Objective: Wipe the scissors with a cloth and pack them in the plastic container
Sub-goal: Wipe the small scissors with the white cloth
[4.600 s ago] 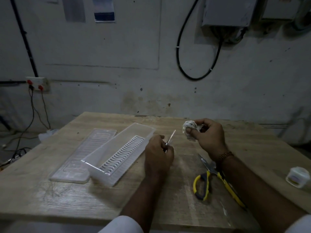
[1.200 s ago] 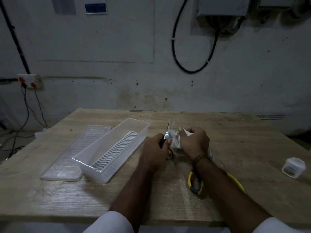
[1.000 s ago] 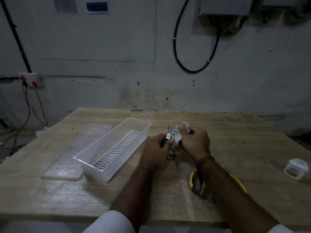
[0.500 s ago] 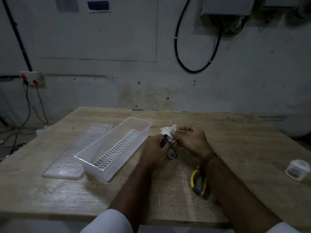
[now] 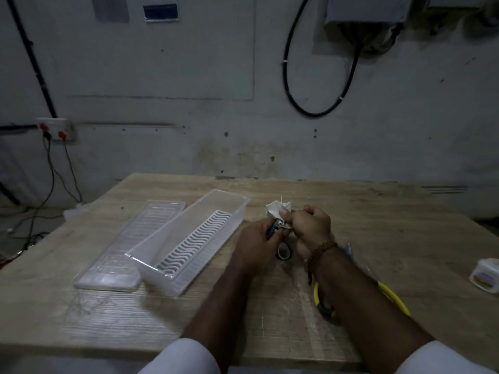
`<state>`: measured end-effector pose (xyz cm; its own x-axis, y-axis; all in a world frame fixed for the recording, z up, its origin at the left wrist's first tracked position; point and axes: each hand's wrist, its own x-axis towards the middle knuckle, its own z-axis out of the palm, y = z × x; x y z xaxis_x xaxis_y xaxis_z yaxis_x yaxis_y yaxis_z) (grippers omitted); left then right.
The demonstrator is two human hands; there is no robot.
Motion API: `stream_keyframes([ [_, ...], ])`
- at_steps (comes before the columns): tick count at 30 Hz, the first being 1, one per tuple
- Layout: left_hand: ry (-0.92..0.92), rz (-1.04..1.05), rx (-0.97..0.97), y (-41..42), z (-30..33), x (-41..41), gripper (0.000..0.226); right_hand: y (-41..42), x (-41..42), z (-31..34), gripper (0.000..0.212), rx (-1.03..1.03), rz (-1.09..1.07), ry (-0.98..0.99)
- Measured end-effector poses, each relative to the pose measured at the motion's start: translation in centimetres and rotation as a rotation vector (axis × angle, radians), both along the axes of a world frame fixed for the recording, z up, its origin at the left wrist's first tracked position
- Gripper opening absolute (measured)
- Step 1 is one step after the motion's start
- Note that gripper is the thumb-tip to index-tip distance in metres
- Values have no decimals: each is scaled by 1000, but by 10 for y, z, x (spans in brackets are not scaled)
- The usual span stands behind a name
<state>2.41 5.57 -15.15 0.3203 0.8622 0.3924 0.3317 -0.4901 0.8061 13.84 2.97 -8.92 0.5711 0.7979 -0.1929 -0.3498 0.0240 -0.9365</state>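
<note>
**A:** While the left hand [image 5: 258, 240] grips the small scissors [image 5: 282, 248] by the dark handle, the right hand [image 5: 310, 225] pinches the white cloth [image 5: 278, 211] round the blade, only the tip poking out on top.

**B:** Yep, both held just above the wooden table [image 5: 378, 225]. The plastic container [image 5: 189, 241] sits open just left of the hands, its lid [image 5: 129, 249] flat beside it. Yellow scissors [image 5: 324, 303] lie under the right forearm, and a small white tub [image 5: 486, 273] is at the far right.
</note>
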Motion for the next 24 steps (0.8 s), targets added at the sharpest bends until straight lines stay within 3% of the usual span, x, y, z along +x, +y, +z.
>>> stream_keyframes([
  [5, 13, 8, 20, 1, 0, 1, 9, -1, -2, 5, 59, 1, 20, 115],
  [11, 37, 20, 49, 3, -1, 1, 9, 3, -1, 1, 66, 7, 42, 143],
  [16, 49, 49, 33, 3, -2, 3, 16, 13, 3, -5, 41, 20, 40, 203],
  [24, 95, 67, 40, 4, 0, 3, 20, 33, 10, -11, 44, -3, -5, 187],
])
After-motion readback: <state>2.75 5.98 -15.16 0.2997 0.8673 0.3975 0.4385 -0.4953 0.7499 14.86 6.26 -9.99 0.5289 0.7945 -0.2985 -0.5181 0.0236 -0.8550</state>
